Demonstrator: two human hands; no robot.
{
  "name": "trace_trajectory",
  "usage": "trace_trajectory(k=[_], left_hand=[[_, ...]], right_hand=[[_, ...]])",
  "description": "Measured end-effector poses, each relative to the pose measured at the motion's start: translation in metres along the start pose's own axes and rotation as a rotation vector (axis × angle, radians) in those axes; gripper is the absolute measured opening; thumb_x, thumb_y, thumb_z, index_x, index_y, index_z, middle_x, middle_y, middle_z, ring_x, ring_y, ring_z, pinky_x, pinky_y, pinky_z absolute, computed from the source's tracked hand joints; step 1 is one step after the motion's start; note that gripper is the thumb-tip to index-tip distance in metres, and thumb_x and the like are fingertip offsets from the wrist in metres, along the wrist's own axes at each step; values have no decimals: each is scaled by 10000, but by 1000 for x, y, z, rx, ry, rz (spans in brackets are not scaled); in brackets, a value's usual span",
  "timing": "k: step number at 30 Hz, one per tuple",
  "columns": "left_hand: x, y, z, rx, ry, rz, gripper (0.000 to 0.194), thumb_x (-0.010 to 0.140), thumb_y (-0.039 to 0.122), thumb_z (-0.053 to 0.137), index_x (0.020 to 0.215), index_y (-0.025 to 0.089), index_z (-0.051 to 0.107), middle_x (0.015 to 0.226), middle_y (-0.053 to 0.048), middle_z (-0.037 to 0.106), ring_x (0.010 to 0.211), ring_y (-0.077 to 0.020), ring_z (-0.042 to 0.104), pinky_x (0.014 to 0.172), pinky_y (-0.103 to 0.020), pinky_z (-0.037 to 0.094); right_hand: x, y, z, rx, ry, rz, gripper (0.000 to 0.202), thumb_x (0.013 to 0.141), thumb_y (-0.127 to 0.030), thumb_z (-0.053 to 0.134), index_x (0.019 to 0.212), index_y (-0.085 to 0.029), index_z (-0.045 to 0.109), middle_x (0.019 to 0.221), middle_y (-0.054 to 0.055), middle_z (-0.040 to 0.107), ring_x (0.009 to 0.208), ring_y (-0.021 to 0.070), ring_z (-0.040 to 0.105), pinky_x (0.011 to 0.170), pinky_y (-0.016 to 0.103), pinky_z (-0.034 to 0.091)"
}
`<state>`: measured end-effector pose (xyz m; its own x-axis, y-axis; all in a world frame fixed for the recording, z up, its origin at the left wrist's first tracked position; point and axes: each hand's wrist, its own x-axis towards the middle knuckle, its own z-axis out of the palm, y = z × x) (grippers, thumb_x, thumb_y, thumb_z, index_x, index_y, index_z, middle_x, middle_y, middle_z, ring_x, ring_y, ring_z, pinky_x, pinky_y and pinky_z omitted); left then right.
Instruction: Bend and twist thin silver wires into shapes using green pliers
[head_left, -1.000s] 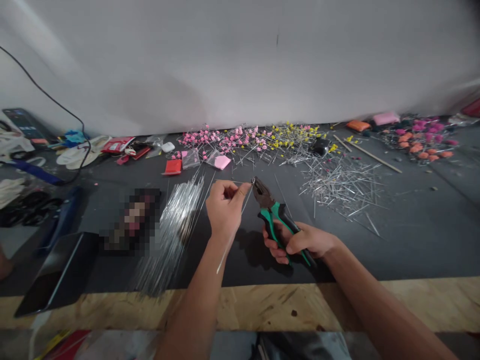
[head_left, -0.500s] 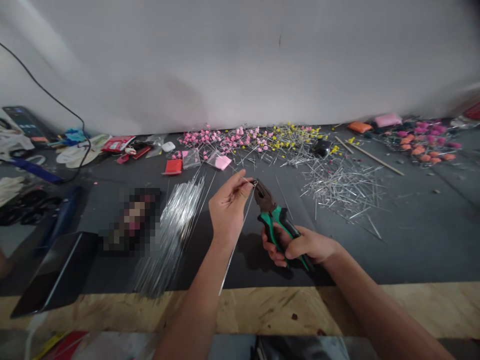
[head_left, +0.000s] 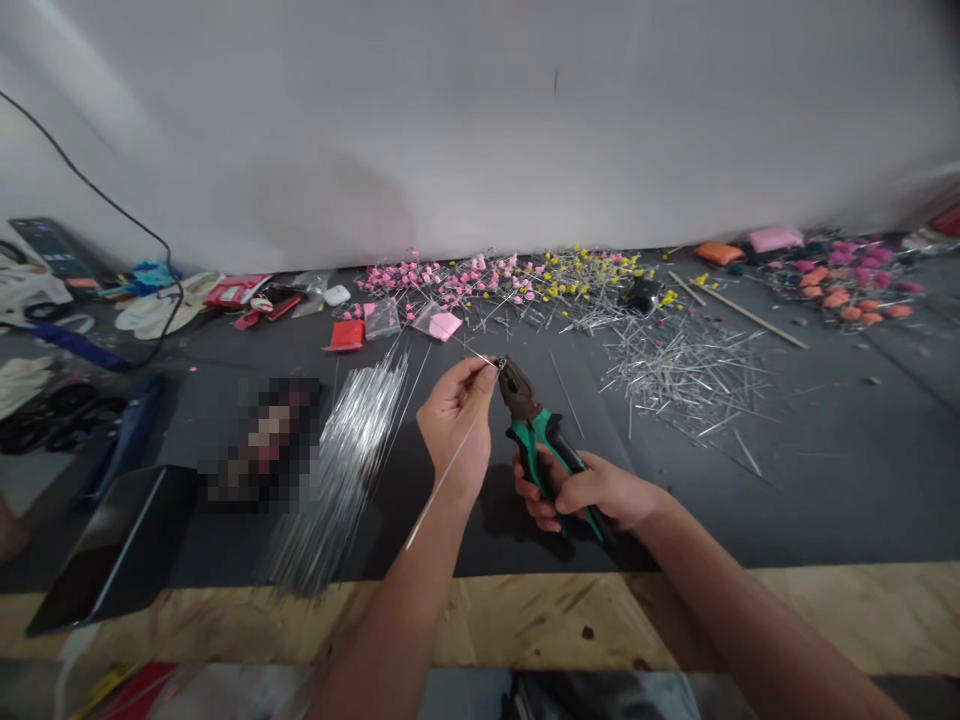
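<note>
My left hand (head_left: 459,415) pinches a thin silver wire (head_left: 445,473) between thumb and fingers near the middle of the view. One length of the wire slants down over my left wrist, and another points up and to the left. My right hand (head_left: 581,490) is wrapped round green and black pliers (head_left: 534,430). The dark jaws of the pliers touch the wire at a small bend beside my left fingertips. To the left lies a bundle of straight silver wires (head_left: 360,430). A heap of short wire pieces (head_left: 686,375) lies to the right.
Pink-tipped wires (head_left: 450,280) and yellow-tipped wires (head_left: 592,272) line the back of the dark table (head_left: 840,500). A wooden stick (head_left: 757,320) and orange and magenta pieces (head_left: 855,285) are at right. A black phone-like device (head_left: 112,550) lies front left.
The pliers and my right hand have shifted slightly left. The long end of the wire has swung left, from beside my left forearm to across my wrist.
</note>
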<state>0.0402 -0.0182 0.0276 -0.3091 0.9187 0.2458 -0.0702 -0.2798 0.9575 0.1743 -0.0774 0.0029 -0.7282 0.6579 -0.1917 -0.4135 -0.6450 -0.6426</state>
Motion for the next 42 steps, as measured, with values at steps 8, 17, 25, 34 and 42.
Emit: trace_trajectory(k=[8,17,25,34,42], left_hand=[[-2,-3,-2,156,-231,229,343,737,255,638,1078,251,610,1090,-45,619,958,-158,588,814,-285,494],[1,-7,-1,-67,-330,152,124,790,275,577,881,234,652,1095,-45,589,1011,-149,551,847,-290,446],[4,-5,1,-240,-395,-61,117,723,221,634,743,200,521,1135,-20,516,1028,-146,501,840,-290,422],[14,8,-10,-265,-530,-118,329,643,100,656,898,210,480,972,-21,602,820,-103,569,711,-235,470],[13,17,-9,-20,-527,-74,259,719,145,565,973,184,539,1084,-88,601,856,-153,617,720,-282,512]], right_hand=[[-1,-1,-1,19,49,-2,402,535,-15,504,909,-162,529,768,-3,457,596,86,418,542,247,327],[0,3,-3,20,38,14,388,549,-23,527,913,-159,529,759,-5,467,599,88,435,537,242,337],[0,3,-2,-43,22,12,386,565,-36,541,933,-151,526,771,2,460,610,96,440,547,257,335],[-7,1,-2,-28,-90,17,427,606,-84,620,1011,-159,503,829,18,447,668,109,458,596,279,362],[-2,0,1,-32,-32,-1,392,599,-67,611,971,-154,522,817,10,460,654,102,453,587,267,370]])
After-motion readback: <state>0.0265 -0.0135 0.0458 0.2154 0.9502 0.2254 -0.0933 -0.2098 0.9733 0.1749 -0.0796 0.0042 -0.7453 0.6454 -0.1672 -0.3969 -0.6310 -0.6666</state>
